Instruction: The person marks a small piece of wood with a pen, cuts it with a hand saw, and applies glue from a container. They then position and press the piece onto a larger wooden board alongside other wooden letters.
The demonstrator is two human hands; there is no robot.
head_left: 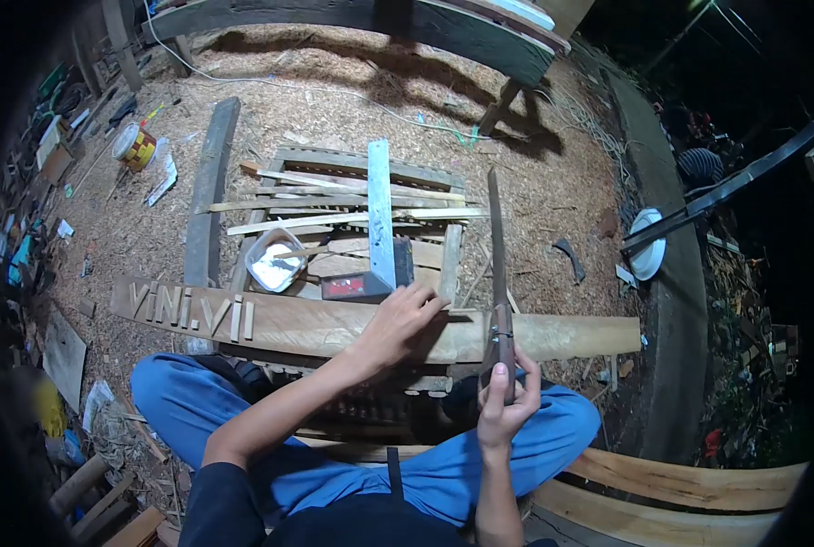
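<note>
My right hand (507,406) grips a long knife (498,246) by its brown wooden handle, the narrow dark blade pointing up and away from me. Over the middle of a long wooden plank (334,319) is my left hand (398,319), its fingers bent together; whatever they pinch, if anything, is hidden. Small wooden strips form raised letters (193,310) on the plank's left part. Just beyond my left hand, a pale metal strip (380,201) stands out from a dark block with a red patch (343,286).
A plastic tub (275,260) of white paste, with a stick across it, sits beyond the plank. Thin wooden strips (334,202) lie on a slatted frame. A dark beam (211,191) is at left, a yellow-red bucket (134,148) farther off. Wood shavings cover the ground.
</note>
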